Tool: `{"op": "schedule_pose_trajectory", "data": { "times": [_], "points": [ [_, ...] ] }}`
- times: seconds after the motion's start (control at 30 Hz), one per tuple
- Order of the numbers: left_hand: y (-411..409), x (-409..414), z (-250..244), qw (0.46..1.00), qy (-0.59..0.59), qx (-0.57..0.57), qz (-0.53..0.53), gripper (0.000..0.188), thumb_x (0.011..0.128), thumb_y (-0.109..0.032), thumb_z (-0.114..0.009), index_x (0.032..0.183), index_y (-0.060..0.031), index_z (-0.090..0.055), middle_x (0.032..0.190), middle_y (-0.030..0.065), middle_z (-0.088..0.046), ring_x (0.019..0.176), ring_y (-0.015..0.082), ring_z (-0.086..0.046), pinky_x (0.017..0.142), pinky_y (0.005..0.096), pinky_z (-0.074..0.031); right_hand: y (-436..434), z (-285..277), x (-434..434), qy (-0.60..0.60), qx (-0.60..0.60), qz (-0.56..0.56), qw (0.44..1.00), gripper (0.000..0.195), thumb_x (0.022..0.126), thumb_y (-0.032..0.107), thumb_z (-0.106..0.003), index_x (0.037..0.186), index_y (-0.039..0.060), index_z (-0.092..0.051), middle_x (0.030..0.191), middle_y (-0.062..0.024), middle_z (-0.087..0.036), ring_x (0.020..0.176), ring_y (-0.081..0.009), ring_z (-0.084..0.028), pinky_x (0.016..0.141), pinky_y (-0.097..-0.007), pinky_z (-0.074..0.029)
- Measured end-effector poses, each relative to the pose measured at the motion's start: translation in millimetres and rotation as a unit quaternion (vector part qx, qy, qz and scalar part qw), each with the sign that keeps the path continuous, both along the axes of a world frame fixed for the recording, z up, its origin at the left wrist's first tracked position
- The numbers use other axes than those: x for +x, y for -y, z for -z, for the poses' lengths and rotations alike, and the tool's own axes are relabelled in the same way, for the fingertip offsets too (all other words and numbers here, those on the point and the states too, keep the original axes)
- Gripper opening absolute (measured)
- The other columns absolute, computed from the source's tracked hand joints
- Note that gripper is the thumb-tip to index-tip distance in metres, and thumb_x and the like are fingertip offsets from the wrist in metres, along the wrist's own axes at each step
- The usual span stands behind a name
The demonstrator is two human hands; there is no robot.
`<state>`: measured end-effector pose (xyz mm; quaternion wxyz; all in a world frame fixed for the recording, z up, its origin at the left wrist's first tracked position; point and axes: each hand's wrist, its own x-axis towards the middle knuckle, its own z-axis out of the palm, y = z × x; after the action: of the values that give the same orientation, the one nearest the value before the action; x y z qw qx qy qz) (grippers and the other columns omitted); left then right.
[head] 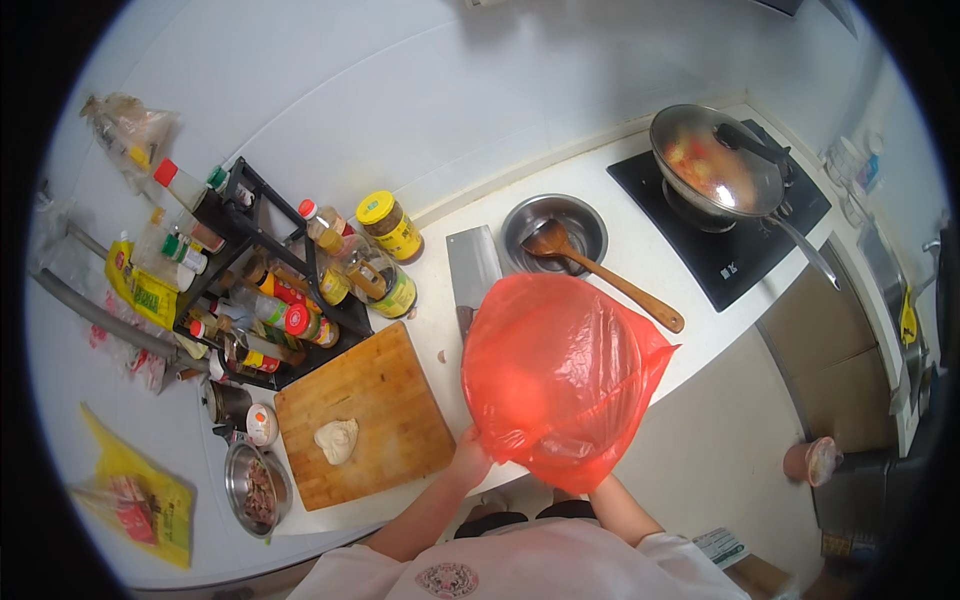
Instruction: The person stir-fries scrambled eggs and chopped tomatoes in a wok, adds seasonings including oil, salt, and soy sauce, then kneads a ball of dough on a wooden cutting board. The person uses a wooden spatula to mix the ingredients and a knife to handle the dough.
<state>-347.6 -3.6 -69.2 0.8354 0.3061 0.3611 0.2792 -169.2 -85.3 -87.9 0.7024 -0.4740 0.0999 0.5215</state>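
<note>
A red plastic bag covers a round container, whose rim shows faintly through the film, near the counter's front edge. My left hand grips the bag at its lower left edge. The bag hides my right hand; only that forearm shows below it. To the left, a lump of dough lies on a wooden cutting board. Beyond the bag lies a cleaver, its handle partly covered. Beside it a wooden ladle rests in a steel bowl, its handle sticking out to the right.
A lidded pan with food stands on a black cooktop at the back right. A black rack full of bottles and jars is at the left. Below it stands a steel bowl of meat. A red bin stands on the floor.
</note>
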Motion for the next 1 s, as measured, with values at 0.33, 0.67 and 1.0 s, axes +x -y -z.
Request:
{"op": "schedule_pose_trajectory", "data": {
  "times": [0.33,0.67,1.0],
  "points": [
    [19,12,-2,0.980,-0.195,-0.014,-0.044,0.020,0.091,-0.017,-0.049,0.103,-0.0042,-0.058,0.085,0.0051,-0.064,0.064,0.0130,-0.059,0.053,0.0255,-0.047,30,18,145,0.298,-0.032,-0.193,0.934,0.044,0.092,0.026,-0.045,0.128,0.0008,-0.047,0.116,-0.0103,-0.058,0.110,-0.0199,-0.053,0.099,-0.0335,-0.037],
    [5,51,15,0.963,-0.263,0.033,-0.049,0.025,0.090,-0.014,-0.048,0.111,-0.0013,-0.055,0.088,0.0074,-0.063,0.066,0.0141,-0.063,0.052,0.0250,-0.053,-213,17,167,0.330,-0.019,-0.317,0.889,0.039,0.093,0.037,-0.046,0.109,0.0015,-0.052,0.091,-0.0122,-0.064,0.077,-0.0171,-0.061,0.069,-0.0300,-0.050],
    [-25,131,38,0.980,-0.086,-0.028,-0.177,0.032,0.094,-0.023,-0.050,0.118,-0.0017,-0.045,0.106,0.0099,-0.057,0.082,0.0163,-0.063,0.059,0.0273,-0.056,-345,23,199,0.561,-0.088,-0.434,0.700,0.030,0.086,0.023,-0.054,0.090,-0.0046,-0.065,0.083,-0.0131,-0.067,0.074,-0.0212,-0.063,0.071,-0.0326,-0.048]
  ]
}}
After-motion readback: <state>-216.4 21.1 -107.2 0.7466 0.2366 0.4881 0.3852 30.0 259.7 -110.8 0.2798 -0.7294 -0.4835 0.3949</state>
